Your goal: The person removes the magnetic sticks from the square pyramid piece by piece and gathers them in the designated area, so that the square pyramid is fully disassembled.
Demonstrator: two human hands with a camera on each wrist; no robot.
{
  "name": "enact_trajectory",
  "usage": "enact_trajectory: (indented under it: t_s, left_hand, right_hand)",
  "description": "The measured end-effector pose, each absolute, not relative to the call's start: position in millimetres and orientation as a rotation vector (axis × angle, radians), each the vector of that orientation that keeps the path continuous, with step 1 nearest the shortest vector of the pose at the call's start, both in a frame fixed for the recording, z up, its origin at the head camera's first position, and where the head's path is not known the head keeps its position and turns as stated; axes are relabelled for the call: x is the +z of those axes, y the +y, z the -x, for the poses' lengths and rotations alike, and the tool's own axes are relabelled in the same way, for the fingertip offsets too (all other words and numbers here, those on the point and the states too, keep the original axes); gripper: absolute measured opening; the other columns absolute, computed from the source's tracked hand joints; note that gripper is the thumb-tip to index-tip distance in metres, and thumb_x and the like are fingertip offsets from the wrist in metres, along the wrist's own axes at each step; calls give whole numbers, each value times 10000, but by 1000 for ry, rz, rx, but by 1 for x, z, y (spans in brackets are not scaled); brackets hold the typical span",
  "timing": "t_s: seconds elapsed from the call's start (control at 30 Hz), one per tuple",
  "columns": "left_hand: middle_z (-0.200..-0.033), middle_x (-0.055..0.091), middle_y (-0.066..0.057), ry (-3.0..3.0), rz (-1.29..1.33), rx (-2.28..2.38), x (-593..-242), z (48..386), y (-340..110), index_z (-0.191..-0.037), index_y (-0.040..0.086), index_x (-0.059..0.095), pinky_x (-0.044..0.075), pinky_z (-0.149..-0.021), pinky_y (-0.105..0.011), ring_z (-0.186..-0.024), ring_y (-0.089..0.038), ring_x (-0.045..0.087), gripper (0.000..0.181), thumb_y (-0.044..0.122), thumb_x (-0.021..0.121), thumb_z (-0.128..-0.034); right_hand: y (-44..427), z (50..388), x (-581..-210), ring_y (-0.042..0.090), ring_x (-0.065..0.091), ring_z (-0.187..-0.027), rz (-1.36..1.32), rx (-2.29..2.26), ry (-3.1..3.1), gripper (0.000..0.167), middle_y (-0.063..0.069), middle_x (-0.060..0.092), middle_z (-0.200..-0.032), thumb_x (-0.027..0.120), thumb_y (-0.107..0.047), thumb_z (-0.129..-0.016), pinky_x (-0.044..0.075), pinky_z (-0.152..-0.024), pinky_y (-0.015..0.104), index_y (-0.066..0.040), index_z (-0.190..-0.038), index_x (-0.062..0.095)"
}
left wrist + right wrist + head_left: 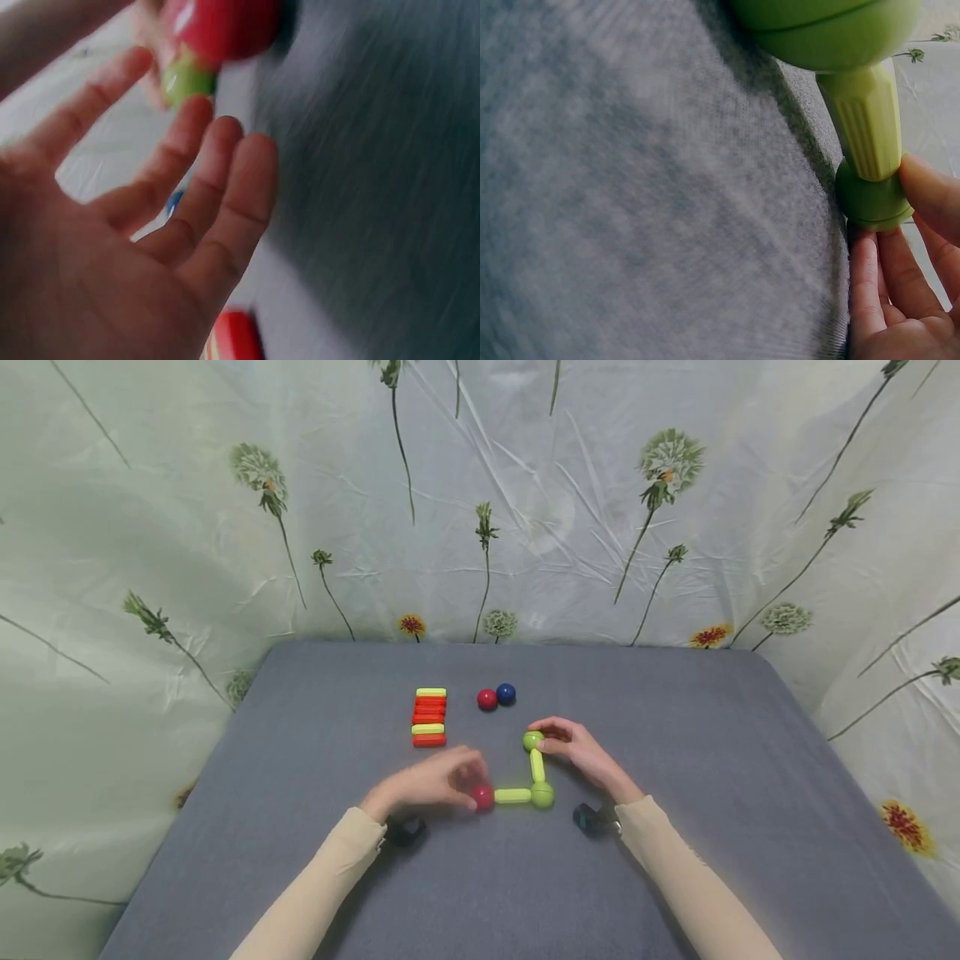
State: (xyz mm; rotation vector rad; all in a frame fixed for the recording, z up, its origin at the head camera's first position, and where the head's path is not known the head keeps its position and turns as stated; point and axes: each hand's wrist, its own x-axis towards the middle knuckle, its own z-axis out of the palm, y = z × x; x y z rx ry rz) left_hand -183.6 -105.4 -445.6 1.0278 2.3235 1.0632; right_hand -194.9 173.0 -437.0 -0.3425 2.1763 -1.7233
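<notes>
An L-shaped chain of balls and rods lies on the grey cloth. A red ball (484,798) ends its left arm, joined by a yellow-green rod (513,796) to a green corner ball (542,794). From that corner, another yellow-green rod (537,767) runs away to a far green ball (533,741). My right hand (587,755) pinches this far ball between thumb and fingers, clearly seen in the right wrist view. Beside the red ball is my left hand (438,779), blurred; in the left wrist view its fingers (244,180) are spread and loosely bent, holding nothing.
Several red and yellow-green rods (429,717) lie in a stacked row at the back left of the grey-covered table (675,710). Right of them sit a loose red ball (487,699) and a dark blue ball (506,694). A dandelion-patterned curtain (540,527) hangs behind.
</notes>
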Motion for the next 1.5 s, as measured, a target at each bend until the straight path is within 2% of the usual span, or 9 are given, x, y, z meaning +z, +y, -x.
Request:
enact_trajectory:
  t_s: [0.1,0.33,0.47,0.57,0.77,0.93,1.07,1.2,1.5]
  left_hand:
    - [-1002,535,84,2295,-1082,920,-448,177,-93,-1054,190,577,470,-809,-267,-944,-95,528,315,112,740,-796]
    - [-938,550,90,2363,-1139,894,-452,180,-84,-1026,184,624,477,-748,-245,-863,-84,527,252,66,689,-814]
    - [-966,607,74,2443,-955,1131,-454,194,-80,-1052,164,620,491,-787,-276,-910,-103,572,244,71,703,-843]
    - [-1010,624,11,2517,-686,1384,-456,208,-72,-1062,123,603,513,-770,-312,-925,-164,602,253,46,711,-847]
    - [-940,545,-86,2692,-273,1531,-460,230,-52,-1028,59,604,513,-735,-334,-843,-239,580,245,57,741,-825]
    - [-848,509,-79,2806,-196,1502,-463,238,-44,-964,53,557,479,-747,-348,-806,-233,541,245,59,753,-816]
    - [-894,520,-93,2824,-199,1486,-460,236,-45,-967,64,536,484,-763,-363,-817,-240,555,253,84,747,-829]
    - [-1010,507,-112,2786,-286,1504,-457,227,-54,-1017,88,538,498,-811,-375,-880,-253,572,254,100,729,-849]
    - [-1048,558,12,2352,-1129,1071,-457,188,-64,-1131,128,636,472,-833,-258,-928,-110,554,315,76,712,-830]
  right_hand:
    - [173,195,-437,232,526,-1067,351,-1721,2179,345,223,557,-1231,577,-2,-929,424,-885,291,113,-1250,527]
    - [177,201,-447,244,524,-1075,360,-1710,2189,343,221,556,-1231,571,-13,-936,425,-889,296,114,-1252,524]
    - [182,208,-461,266,516,-1099,355,-1734,2183,346,211,557,-1239,580,-33,-938,414,-909,312,89,-1259,534]
    - [183,211,-466,250,522,-1093,359,-1745,2190,352,192,568,-1230,599,-63,-935,415,-908,308,68,-1257,548]
    - [181,210,-468,211,540,-1057,369,-1738,2200,357,164,585,-1207,630,-104,-921,433,-887,299,39,-1243,573]
    - [180,209,-467,216,546,-1059,382,-1749,2193,355,176,587,-1205,625,-91,-920,434,-889,303,46,-1243,570]
    - [179,211,-468,225,542,-1073,379,-1750,2188,362,184,581,-1217,623,-83,-921,428,-893,295,50,-1253,563]
    - [176,207,-460,268,531,-1094,365,-1738,2181,357,217,565,-1231,599,-43,-928,428,-892,306,82,-1258,543]
    - [180,210,-471,227,545,-1078,381,-1749,2188,359,187,578,-1221,623,-104,-927,433,-893,290,45,-1249,565]
